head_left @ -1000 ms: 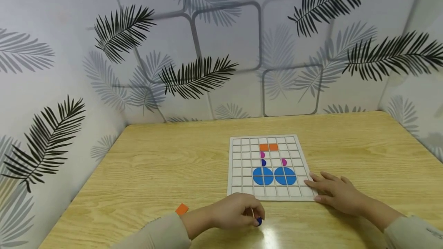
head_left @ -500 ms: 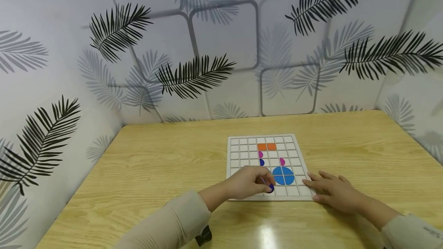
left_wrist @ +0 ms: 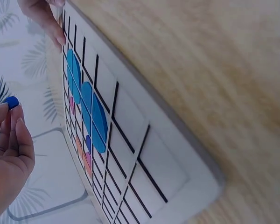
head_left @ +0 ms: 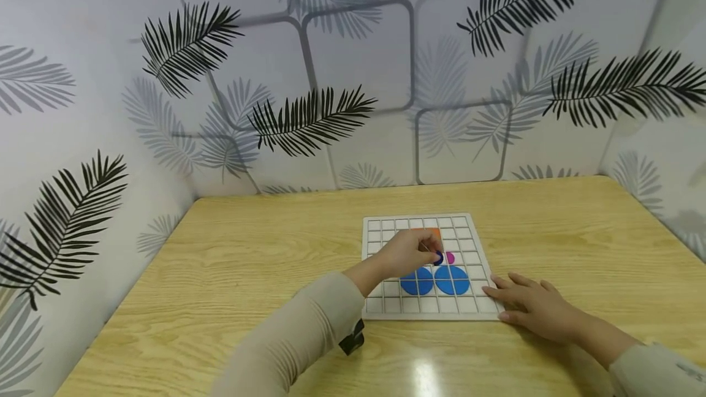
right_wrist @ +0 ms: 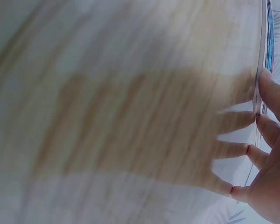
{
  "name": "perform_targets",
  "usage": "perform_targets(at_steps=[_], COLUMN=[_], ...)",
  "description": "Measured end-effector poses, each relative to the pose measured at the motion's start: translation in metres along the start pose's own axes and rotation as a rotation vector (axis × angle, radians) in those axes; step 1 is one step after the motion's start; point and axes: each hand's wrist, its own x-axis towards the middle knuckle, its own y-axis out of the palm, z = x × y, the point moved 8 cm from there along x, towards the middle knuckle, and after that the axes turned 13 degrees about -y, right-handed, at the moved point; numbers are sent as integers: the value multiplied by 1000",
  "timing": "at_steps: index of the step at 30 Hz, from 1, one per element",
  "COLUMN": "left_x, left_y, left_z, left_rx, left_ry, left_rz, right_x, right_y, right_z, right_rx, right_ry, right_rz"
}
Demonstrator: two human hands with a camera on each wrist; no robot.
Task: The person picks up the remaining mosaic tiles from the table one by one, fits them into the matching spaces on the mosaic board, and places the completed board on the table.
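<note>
My left hand [head_left: 408, 254] pinches a small dark blue piece [left_wrist: 10, 102] between thumb and fingers, above the middle of a white grid board [head_left: 482, 306]. Two blue circles [head_left: 452, 280], made of quarter pieces, lie in the board's cells. A magenta half-circle [head_left: 450, 258] sits just right of the held piece. The left hand mostly hides the orange squares [head_left: 432, 231] in the head view. The left wrist view also shows a dark blue piece [left_wrist: 88, 142] set in the grid. My right hand [head_left: 535, 306] rests with spread fingers, its fingertips touching the board's right edge.
The board lies on a wood-grain table [head_left: 265, 250]. Behind the table stands a wall [head_left: 375, 139] with a leaf pattern. Something black [head_left: 352, 339] shows beneath the left sleeve.
My left hand has carried the dark blue piece from the table in front of the board, forward and slightly right, to over the board's middle. The right hand stays at the edge.
</note>
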Motion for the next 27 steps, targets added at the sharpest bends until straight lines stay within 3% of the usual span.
perform_targets(at_steps=[16, 27], left_x=[58, 81], left_y=[6, 17], left_z=[-5, 1], left_rx=[198, 347], left_ry=[-36, -53], left_rz=[-42, -74], right_x=[0, -1], right_y=[1, 2], right_z=[-1, -3], right_rx=[7, 11], right_ry=[-12, -8], right_rz=[-3, -5])
